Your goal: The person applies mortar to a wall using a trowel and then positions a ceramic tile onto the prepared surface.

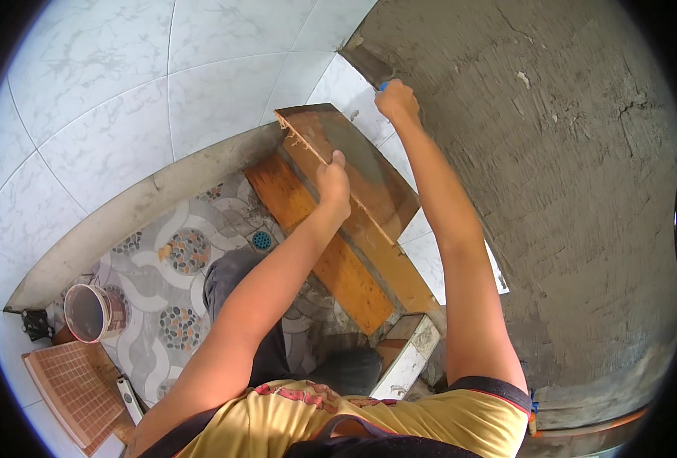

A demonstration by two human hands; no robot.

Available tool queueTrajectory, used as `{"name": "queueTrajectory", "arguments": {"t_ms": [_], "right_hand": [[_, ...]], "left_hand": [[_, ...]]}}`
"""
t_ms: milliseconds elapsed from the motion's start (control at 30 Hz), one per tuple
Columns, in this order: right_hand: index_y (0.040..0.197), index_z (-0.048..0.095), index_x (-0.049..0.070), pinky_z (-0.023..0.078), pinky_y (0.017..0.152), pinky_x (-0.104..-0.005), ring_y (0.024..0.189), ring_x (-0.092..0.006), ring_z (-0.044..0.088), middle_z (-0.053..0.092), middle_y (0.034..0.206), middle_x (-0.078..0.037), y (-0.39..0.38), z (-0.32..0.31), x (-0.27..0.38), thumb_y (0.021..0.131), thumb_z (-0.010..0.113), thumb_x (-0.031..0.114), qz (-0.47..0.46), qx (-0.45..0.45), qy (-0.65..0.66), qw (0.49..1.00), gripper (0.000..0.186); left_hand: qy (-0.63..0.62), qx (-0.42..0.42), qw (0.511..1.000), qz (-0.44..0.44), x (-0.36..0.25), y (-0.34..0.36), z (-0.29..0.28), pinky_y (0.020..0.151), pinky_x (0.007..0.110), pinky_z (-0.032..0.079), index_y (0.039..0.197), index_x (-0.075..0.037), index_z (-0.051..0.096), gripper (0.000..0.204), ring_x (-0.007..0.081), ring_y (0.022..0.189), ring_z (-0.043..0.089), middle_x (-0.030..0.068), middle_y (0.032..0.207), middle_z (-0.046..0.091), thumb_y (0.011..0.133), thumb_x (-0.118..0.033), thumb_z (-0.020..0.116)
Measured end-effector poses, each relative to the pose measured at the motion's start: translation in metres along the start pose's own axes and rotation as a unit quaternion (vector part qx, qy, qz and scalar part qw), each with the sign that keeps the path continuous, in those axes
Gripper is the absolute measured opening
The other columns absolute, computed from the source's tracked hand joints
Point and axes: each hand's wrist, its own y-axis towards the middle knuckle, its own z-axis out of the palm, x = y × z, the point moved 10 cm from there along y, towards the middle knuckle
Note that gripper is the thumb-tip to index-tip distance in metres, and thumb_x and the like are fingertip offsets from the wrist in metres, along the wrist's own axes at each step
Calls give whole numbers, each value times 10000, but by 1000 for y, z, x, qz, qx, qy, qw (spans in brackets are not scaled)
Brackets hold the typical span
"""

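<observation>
My left hand (334, 187) grips the near edge of a thin brown wooden board (380, 197), thumb on top. Grey wet mortar (363, 156) is smeared over the board's far part. Farther out and to the right, my right hand (396, 101) is closed around the blue handle (384, 85) of a tool. Its working end is mostly hidden, close to the lower edge of the rough grey mortared wall (544, 153). White tiles (344, 85) run along the foot of that wall, partly behind the board and my right forearm.
Orange-brown planks (331, 267) lie below the board. A pebble-patterned floor (144, 263) holds a round blue-green drain cover (261, 241). At left are a bucket (113, 314), brown gridded tiles (71, 389) and a grey ledge (148, 191) beneath marbled wall tiles (102, 122). An orange pipe (594, 424) runs lower right.
</observation>
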Motion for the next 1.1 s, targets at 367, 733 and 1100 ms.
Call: {"name": "queueTrajectory", "arguments": {"t_ms": [367,733,1100], "right_hand": [[991,676,0,588,630,-418,690,-299,688,692,812,-172,110,13,26,871,688,271,35,203,70,976,296],[944,672,-41,553,542,-395,661,-247,688,694,789,-165,89,-57,23,934,663,362,-2,46,25,999,403],[1224,672,33,517,964,-475,1166,-393,641,653,1266,-235,55,-39,15,960,584,352,-38,45,-106,993,424]], "left_hand": [[7,-18,999,-30,4,-1,7,1102,418,358,1420,35,451,594,310,1318,466,183,1445,487,1019,-400,506],[-11,-15,1000,-24,-25,-17,2,1132,440,317,1443,53,389,601,306,1333,435,202,1460,449,1032,-375,485],[-11,16,999,-49,6,6,5,1143,467,306,1459,35,362,644,323,1387,380,204,1506,397,1018,-413,501]]}}
